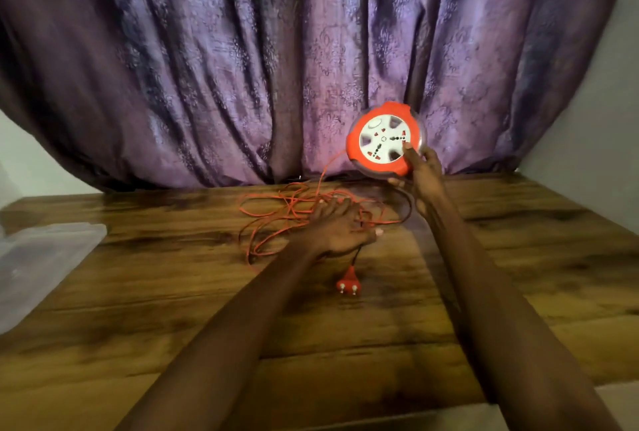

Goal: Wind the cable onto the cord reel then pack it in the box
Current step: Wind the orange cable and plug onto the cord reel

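Glossy wood-grain worktop (345, 344) lay before me, then the red plug (349, 282). My left hand (337, 226) pressed flat, fingers spread, on tangled orange cable (273, 213); my right hand (423, 171) gripped the round cord reel (382, 138) against purple curtain (242, 67). Clear box (41, 258) was cut off left.

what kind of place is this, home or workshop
Probably a room in a home, not a workshop. A purple patterned curtain hangs behind a wooden table, plain walls stand at both sides, and a clear plastic box sits at the table's left edge.

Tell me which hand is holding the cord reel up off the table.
The right hand holds the cord reel; the left hand lies on the cable.
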Tool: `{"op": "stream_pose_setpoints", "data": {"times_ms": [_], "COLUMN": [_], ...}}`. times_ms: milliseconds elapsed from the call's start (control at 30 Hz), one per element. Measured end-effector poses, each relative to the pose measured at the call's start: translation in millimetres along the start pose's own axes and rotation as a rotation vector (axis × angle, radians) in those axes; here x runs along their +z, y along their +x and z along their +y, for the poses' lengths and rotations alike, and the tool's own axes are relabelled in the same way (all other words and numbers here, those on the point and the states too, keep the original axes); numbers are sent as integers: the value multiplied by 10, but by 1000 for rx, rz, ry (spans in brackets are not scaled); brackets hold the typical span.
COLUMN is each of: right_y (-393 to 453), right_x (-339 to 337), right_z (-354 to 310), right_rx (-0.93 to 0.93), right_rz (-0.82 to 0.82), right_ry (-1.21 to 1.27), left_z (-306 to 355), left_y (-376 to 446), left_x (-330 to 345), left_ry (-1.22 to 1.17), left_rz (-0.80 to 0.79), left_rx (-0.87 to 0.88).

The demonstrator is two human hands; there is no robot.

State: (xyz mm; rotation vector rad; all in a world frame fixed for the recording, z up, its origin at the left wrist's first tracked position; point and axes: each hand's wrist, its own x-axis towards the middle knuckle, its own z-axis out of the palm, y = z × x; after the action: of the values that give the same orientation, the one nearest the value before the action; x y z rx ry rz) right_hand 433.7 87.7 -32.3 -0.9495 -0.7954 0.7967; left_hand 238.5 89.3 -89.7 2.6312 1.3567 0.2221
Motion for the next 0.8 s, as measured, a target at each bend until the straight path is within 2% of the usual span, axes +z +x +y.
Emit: {"op": "stream_pose_setpoints", "data": {"times_ms": [67, 200, 367, 567, 800], "right_y": [-23, -53, -74, -159, -360], "right_x": [-89, -160, -114, 114, 663], "right_z": [4, 97, 258, 408, 767], "right_rx": [-7, 18, 73, 137, 173], "right_rz": [2, 2, -3, 30, -108], "right_ry": [32, 21, 127, 121, 13], "left_z": [88, 175, -8, -551, -1420], "left_y": [184, 367, 362, 71, -482], "left_x": [66, 191, 270, 164, -92], "left_ry": [-3, 44, 65, 65, 50], "left_rz": [-64, -105, -54, -29, 19], "left_rx": [-82, -99, -66, -147, -372]}}
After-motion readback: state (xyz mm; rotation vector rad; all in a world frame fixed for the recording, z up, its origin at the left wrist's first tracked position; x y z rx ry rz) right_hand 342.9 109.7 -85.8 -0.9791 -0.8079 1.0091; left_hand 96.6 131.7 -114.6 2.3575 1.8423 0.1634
